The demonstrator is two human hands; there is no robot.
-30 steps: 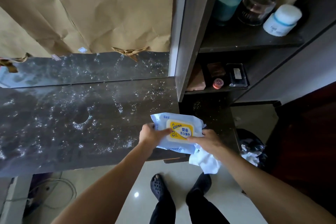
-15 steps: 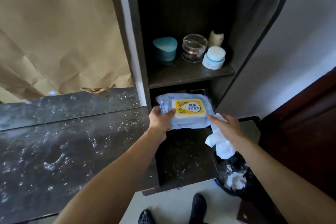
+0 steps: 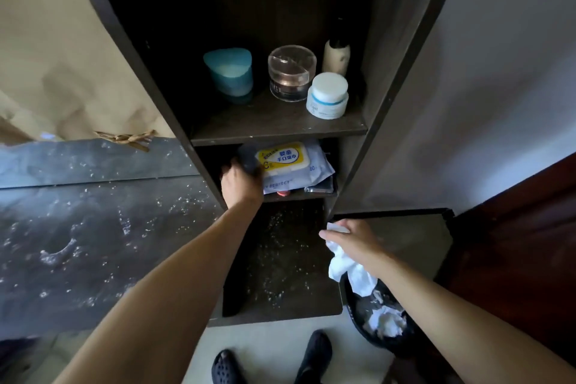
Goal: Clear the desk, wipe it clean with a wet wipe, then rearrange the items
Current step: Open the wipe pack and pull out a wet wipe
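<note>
One head-worn view — looking forward and down, close over the desk and shelves.

Dark desk, glossy, flecked with white specks. Matt dark wood-grain shelf. Glossy plastic wipe pack. Crumpled soft white wipe. Creased brown paper behind.

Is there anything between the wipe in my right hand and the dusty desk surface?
Nothing visible. The right hand holds the wet wipe beside the desk, partly over the trash bin, with open air between.
</note>
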